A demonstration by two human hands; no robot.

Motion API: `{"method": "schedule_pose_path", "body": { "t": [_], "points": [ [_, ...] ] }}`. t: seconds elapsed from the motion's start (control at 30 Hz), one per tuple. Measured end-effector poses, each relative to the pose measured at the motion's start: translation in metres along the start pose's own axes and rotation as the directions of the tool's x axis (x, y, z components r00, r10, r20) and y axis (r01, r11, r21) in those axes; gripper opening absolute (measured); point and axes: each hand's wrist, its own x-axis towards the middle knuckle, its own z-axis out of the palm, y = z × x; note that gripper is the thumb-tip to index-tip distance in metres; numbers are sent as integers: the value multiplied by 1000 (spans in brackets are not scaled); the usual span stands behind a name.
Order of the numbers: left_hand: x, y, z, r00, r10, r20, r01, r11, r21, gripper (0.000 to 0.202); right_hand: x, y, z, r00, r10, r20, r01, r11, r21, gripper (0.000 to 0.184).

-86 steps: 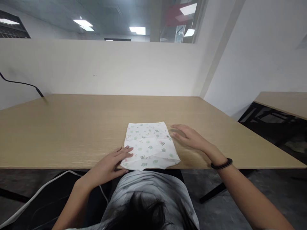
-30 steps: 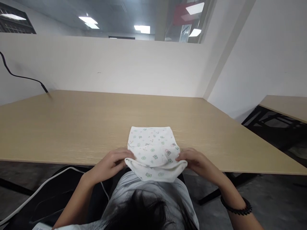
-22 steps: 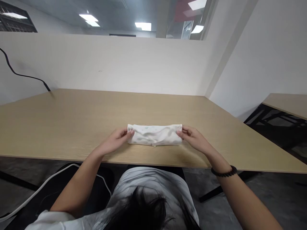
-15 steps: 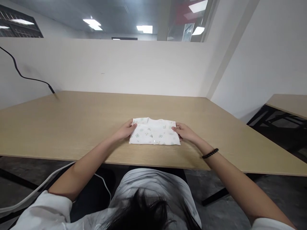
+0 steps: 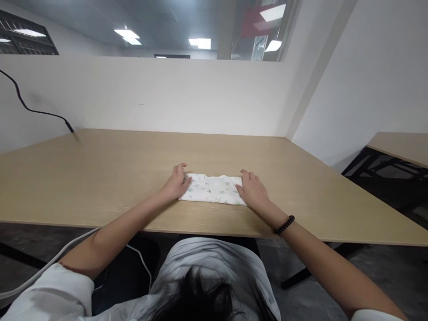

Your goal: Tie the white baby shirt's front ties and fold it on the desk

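A folded white cloth (image 5: 214, 189) with small coloured prints lies flat on the table, long side across, with a slight notch in its far edge. My left hand (image 5: 177, 183) rests at its left end, thumb on the fabric, fingers lifted and apart. At the right end is my right hand (image 5: 253, 189), its thumb lying on the cloth and its fingers spread beyond the edge. Neither hand pinches the cloth. Both ends of it are partly covered by my hands.
The cloth lies on a light wooden table (image 5: 127, 156), close to its front edge. A white partition wall (image 5: 187, 96) rises behind. A black cable (image 5: 43, 111) comes down at the far left. Another table (image 5: 401, 145) stands to the right, and a white cord (image 5: 56, 258) hangs at lower left.
The cloth has become narrower from front to back, its far edge now nearer to me. My hands have gone from gripping its ends to lying open on them.
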Motion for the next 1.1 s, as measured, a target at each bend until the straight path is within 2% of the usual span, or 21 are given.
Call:
{"method": "schedule_pose_path", "body": {
  "t": [0.07,0.13,0.23,0.33,0.47,0.6,0.63,0.73,0.8,0.9,0.97,1.03,1.1],
  "points": [
    [-7,8,2,993,119,26,-122,985,124,57,-4,-5,-1,996,-73,-48,71,997,-36,52],
    [-13,17,6,968,187,165,-220,952,215,65,-8,-11,2,988,-150,-29,149,988,-33,58],
    [-18,24,12,903,135,409,-267,921,285,74,-13,-18,12,977,-167,136,167,986,10,73],
    [-17,26,15,857,51,513,-243,917,315,80,-15,-22,22,953,-88,290,78,996,46,85],
    [-7,20,12,832,19,554,-199,943,266,86,-13,-19,26,940,-48,337,18,996,92,96],
    [19,1,-8,882,-107,459,-42,952,303,78,-1,-9,17,904,-81,420,6,984,177,104],
    [29,-6,-16,882,-131,453,-20,950,313,72,5,-7,13,891,-91,444,1,980,200,106],
    [58,-23,-41,824,-156,545,1,962,274,60,24,-3,1,865,-103,491,-26,968,249,102],
    [73,-29,-50,784,-129,607,14,981,191,55,34,-5,-2,863,-59,502,-54,977,207,95],
    [84,-32,-48,702,-5,712,-16,1000,23,50,39,-12,1,867,73,493,-112,992,50,86],
    [86,-33,-41,676,52,735,-13,998,-59,47,38,-16,6,869,122,480,-138,990,-2,80],
    [86,-36,-33,693,80,716,25,991,-134,46,39,-18,9,874,132,467,-145,989,-8,77],
    [84,-40,-28,727,97,679,79,972,-223,47,44,-18,10,882,114,457,-124,992,-9,77]
  ]
}}
